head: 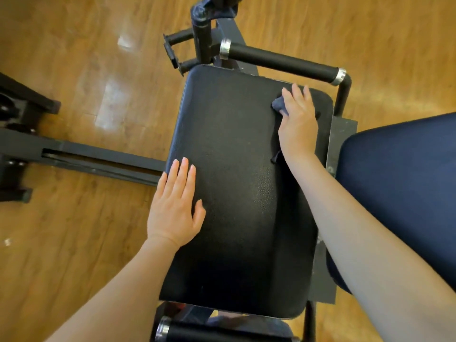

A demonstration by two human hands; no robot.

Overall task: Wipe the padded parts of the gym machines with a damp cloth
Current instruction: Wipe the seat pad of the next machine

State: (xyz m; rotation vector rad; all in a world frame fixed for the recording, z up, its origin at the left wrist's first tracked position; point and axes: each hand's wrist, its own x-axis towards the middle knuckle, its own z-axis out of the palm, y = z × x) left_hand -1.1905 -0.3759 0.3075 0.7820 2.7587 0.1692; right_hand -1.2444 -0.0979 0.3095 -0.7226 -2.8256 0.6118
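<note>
My right hand [297, 119] presses the cloth [278, 106] at the pad's [234, 193] far right corner — left hand [176, 206] flat, fingers straight, at its left edge.

Your pad [237, 193] looks like black leather, bumpy and a little shiny. The cloth [278, 106] under your right hand [297, 122] is soft dark blue fabric. The floor [86, 70] is glossy wood, and the handle [281, 61] is matt black with shiny metal rings.
</note>
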